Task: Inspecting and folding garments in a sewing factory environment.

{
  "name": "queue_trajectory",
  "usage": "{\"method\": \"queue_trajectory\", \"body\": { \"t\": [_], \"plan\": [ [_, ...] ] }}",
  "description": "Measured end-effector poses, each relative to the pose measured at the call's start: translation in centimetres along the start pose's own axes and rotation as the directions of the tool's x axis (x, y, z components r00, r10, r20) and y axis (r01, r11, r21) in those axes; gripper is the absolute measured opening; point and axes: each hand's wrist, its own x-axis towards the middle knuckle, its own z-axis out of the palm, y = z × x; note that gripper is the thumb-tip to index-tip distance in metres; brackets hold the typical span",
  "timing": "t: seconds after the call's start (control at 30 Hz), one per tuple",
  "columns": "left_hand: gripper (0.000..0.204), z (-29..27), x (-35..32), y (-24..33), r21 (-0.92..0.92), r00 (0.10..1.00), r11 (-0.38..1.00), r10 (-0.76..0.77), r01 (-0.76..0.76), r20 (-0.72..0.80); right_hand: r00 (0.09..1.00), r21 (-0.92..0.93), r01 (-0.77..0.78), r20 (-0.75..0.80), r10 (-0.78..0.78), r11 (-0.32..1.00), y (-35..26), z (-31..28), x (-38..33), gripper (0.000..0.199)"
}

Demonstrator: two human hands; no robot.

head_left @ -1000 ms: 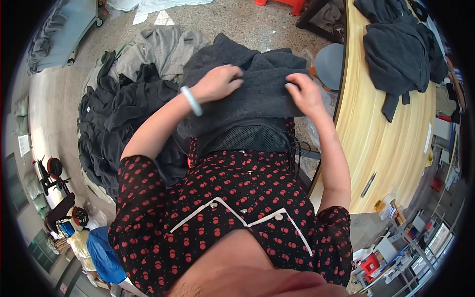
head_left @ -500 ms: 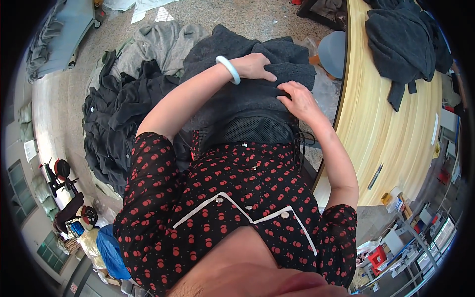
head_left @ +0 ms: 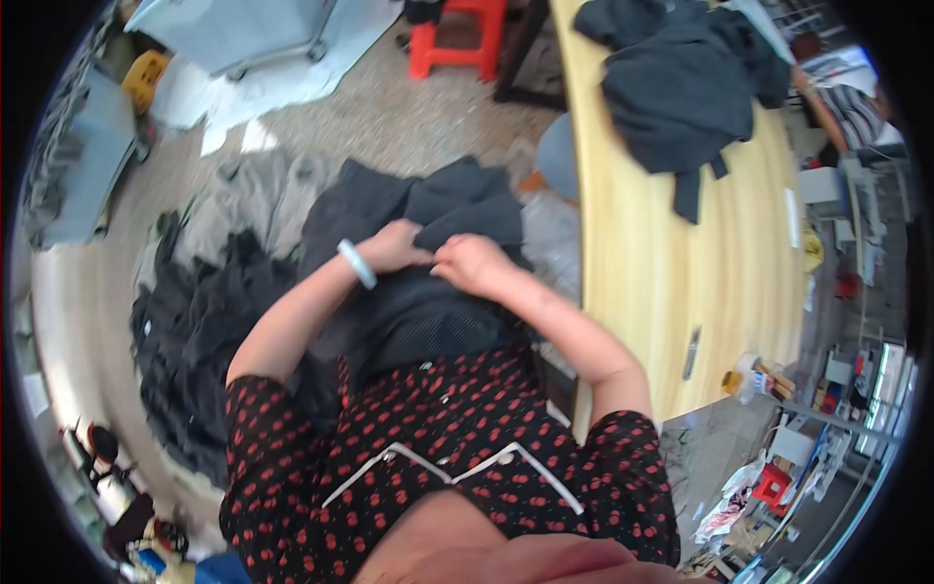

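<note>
A dark grey knit garment [head_left: 457,200] lies across my lap in soft folds. My left hand [head_left: 394,246], with a pale bangle [head_left: 357,264] on its wrist, is closed on a bit of its cloth, thumb toward the right. Close against it, my right hand [head_left: 474,265] has its fingers bent into a pinch over the same garment; what lies between those fingertips is hidden. The two hands nearly touch at the thumbs. Dark mesh cloth [head_left: 438,336] covers my waist below them.
Black clothes [head_left: 209,341] and a light grey heap [head_left: 243,209] are piled at my left. The wooden table [head_left: 642,321] on my right bears dark garments [head_left: 681,88] and a slim tool [head_left: 692,353]. A red stool [head_left: 455,39] and grey-blue cart [head_left: 238,34] stand ahead. Another person's arm [head_left: 820,107] shows far right.
My hands have come together and now pinch; earlier they were apart, with fingers more spread over the garment. The view has shifted, bringing the red stool and cart into sight.
</note>
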Motion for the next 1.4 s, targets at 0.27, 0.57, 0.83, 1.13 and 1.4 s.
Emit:
{"method": "queue_trajectory", "body": {
  "t": [0.27, 0.57, 0.83, 1.13, 1.4],
  "plan": [
    [0.033, 0.1, -0.8, 0.7, -0.111, 0.982, 0.980, -0.175, 0.166, -0.069, 0.996, -0.001, -0.026, 0.087, 0.026, 1.000, -1.1, 0.0, 0.6, 0.013],
    [0.033, 0.1, -0.6, 2.6, -0.651, 0.922, 0.708, -0.385, 0.275, -0.028, 0.990, 0.014, -0.041, -0.131, 0.043, 0.999, -1.6, -1.0, 0.5, 0.015],
    [0.032, 0.6, -0.8, 2.5, -0.757, 0.906, 0.566, -0.415, 0.327, 0.081, 0.973, 0.046, -0.122, -0.192, 0.129, 0.991, -2.0, -0.9, 0.2, 0.018],
    [0.045, 0.7, -0.8, 1.7, -0.119, 0.990, 0.993, -0.014, -0.003, -0.142, 0.990, -0.147, -0.093, -0.118, 0.075, 0.985, -1.2, -1.2, 0.0, 0.016],
    [0.030, 2.0, -1.8, 2.5, 0.044, 0.979, 0.999, 0.016, -0.007, -0.202, 0.996, -0.148, -0.068, -0.069, 0.058, 0.987, -1.4, -0.8, -0.3, 0.012]
  ]
}}
